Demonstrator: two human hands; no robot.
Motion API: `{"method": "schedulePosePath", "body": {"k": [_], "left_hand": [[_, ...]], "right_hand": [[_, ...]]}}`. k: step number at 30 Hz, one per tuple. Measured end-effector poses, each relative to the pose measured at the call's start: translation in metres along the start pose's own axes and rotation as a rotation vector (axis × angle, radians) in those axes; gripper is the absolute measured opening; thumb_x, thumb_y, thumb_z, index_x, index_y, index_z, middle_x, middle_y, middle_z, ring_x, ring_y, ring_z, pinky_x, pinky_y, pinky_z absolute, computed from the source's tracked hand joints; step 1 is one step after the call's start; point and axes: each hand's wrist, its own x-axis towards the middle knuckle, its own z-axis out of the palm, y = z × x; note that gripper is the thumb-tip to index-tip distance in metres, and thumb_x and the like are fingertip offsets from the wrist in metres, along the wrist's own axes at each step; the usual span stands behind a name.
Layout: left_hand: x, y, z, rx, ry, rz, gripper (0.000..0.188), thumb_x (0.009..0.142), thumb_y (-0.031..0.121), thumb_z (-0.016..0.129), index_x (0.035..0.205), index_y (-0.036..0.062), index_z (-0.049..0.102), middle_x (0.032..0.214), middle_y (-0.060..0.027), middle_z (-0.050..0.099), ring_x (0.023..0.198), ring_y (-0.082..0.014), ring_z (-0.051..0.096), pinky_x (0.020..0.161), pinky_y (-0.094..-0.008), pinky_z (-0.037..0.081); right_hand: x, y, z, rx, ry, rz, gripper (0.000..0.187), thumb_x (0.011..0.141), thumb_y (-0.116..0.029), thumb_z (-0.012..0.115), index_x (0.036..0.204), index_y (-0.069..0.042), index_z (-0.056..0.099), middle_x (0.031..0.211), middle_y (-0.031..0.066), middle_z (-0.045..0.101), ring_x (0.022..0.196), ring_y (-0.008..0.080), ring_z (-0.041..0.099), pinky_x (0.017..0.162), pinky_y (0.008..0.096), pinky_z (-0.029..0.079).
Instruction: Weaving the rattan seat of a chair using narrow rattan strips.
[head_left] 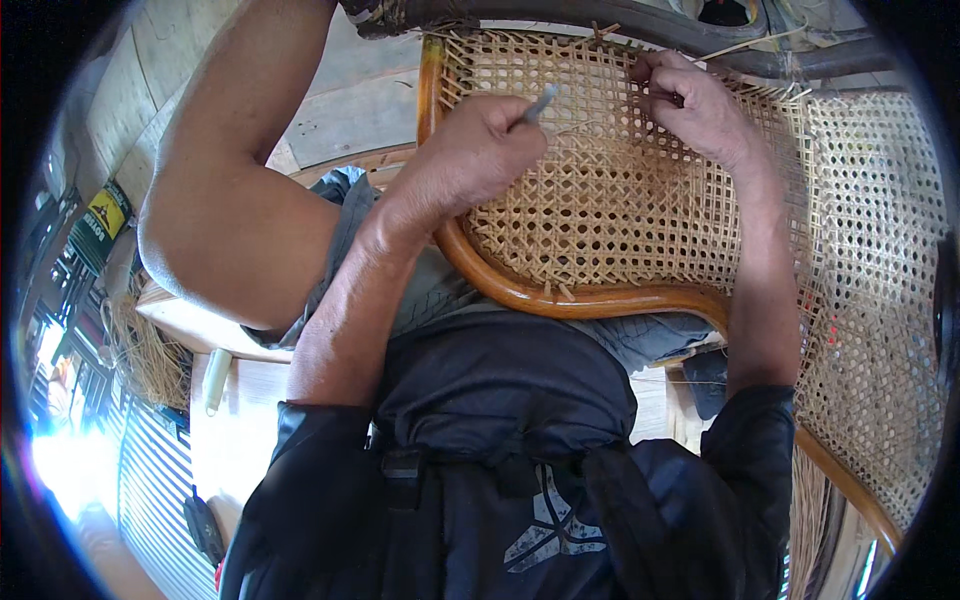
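Note:
A woven cane panel (600, 215) in a curved brown wooden frame (500, 285) lies over my lap. Above its left part is my left hand (485, 150), closed in a fist around a short grey tool (541, 103) whose end sticks out past the thumb. I cannot make out the tool's kind. My right hand (695, 105) is at the panel's far edge, thumb and fingers pinched together at the weave. What lies between those fingertips is too small to tell. A pale cane strand (755, 42) slants away behind that hand. Loose cane ends stick up along the far edge.
The cane weave continues on a second section (870, 240) at the right. Dark curved poles (670, 28) run along the far side. On the left are a bundle of loose fibres (145, 350), a pale green cylinder (216, 380) on a light wooden surface, and a green-and-yellow package (103, 222).

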Motion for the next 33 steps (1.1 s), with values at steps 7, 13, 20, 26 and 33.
{"method": "schedulePosePath", "body": {"k": [7, 13, 20, 26, 33], "left_hand": [[-0.002, 0.001, 0.005, 0.094, -0.057, 0.026, 0.022, 0.085, 0.021, 0.055, 0.08, -0.0004, 0.057, 0.065, 0.0037, 0.048, 0.061, -0.0049, 0.042, 0.055, -0.0227, 0.037], [0.002, 0.005, 0.004, 0.133, -0.118, 0.063, 0.021, 0.085, 0.021, 0.055, 0.078, 0.0006, 0.056, 0.065, 0.0046, 0.046, 0.061, -0.0041, 0.041, 0.054, -0.0229, 0.037], [0.003, 0.003, 0.002, 0.177, -0.125, 0.063, 0.026, 0.087, 0.023, 0.052, 0.075, 0.0005, 0.053, 0.062, 0.0049, 0.043, 0.059, -0.0043, 0.039, 0.052, -0.0238, 0.036], [0.004, 0.002, 0.008, 0.214, -0.103, 0.144, 0.025, 0.087, 0.023, 0.051, 0.076, -0.0002, 0.052, 0.06, 0.0047, 0.04, 0.058, -0.0048, 0.038, 0.05, -0.0245, 0.035], [0.002, 0.002, 0.004, 0.212, -0.133, 0.139, 0.024, 0.087, 0.021, 0.05, 0.076, -0.0004, 0.052, 0.061, 0.004, 0.041, 0.057, -0.0049, 0.038, 0.049, -0.0245, 0.035]], "right_hand": [[0.007, -0.004, -0.004, 0.02, -0.042, 0.05, 0.019, 0.078, -0.017, 0.063, 0.076, 0.001, 0.057, 0.085, 0.0088, 0.055, 0.078, 0.023, 0.057, 0.07, 0.032, 0.046], [0.002, 0.017, -0.006, 0.396, -0.003, -0.089, 0.023, 0.078, -0.011, 0.064, 0.064, -0.001, 0.05, 0.096, 0.0053, 0.059, 0.076, 0.0104, 0.053, 0.067, 0.0269, 0.043], [0.003, 0.012, -0.005, 0.41, -0.019, -0.004, 0.022, 0.078, -0.008, 0.062, 0.063, -0.001, 0.048, 0.101, 0.0048, 0.058, 0.082, 0.0078, 0.051, 0.072, 0.0231, 0.042], [0.002, 0.011, -0.007, 0.537, -0.01, -0.011, 0.021, 0.078, -0.007, 0.062, 0.063, -0.002, 0.048, 0.099, 0.0057, 0.058, 0.086, 0.0086, 0.052, 0.078, 0.0237, 0.042], [0.004, 0.011, -0.005, 0.414, -0.007, -0.021, 0.021, 0.078, -0.008, 0.063, 0.063, -0.001, 0.05, 0.099, 0.0054, 0.059, 0.082, 0.0101, 0.054, 0.072, 0.0246, 0.043]]}}
